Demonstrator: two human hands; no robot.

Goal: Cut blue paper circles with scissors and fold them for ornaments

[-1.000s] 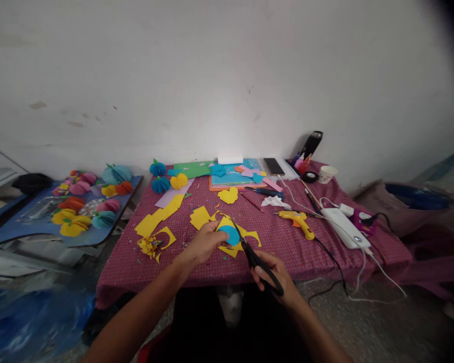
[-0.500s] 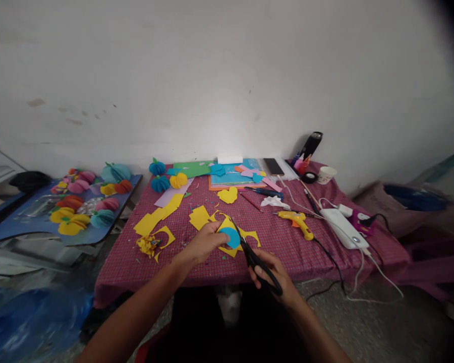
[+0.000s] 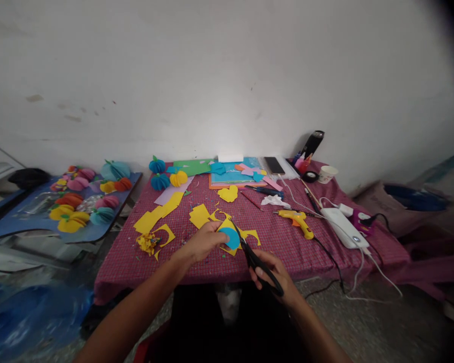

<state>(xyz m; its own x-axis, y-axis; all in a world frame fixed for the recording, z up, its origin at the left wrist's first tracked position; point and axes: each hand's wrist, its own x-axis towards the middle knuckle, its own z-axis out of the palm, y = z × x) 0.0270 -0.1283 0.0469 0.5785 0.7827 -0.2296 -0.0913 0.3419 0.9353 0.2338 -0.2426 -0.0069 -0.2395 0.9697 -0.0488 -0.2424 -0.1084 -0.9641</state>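
My left hand [image 3: 205, 241] pinches a blue paper circle [image 3: 230, 238] lying flat against a piece of yellow paper [image 3: 224, 225]. Black-handled scissors [image 3: 258, 262] are gripped in my right hand [image 3: 274, 275]. Their blades reach along the right edge of the blue circle, at the yellow paper. Around my hands lie yellow paper scraps [image 3: 251, 235], a curved offcut [image 3: 167, 234] and a crumpled yellow bunch [image 3: 147, 243]. Farther back rest yellow cut-out shapes [image 3: 228, 193].
A yellow glue gun [image 3: 297, 221] and white power strip [image 3: 344, 228] with cables lie right. Behind stand a phone [image 3: 274, 165], paper cup [image 3: 327, 174] and black flask [image 3: 313, 143]. Paper pumpkins [image 3: 159, 181] sit back left; more are on a blue side table [image 3: 26, 214].
Both hands, the paper and the scissors stay in nearly the same place. The view has shifted very slightly.
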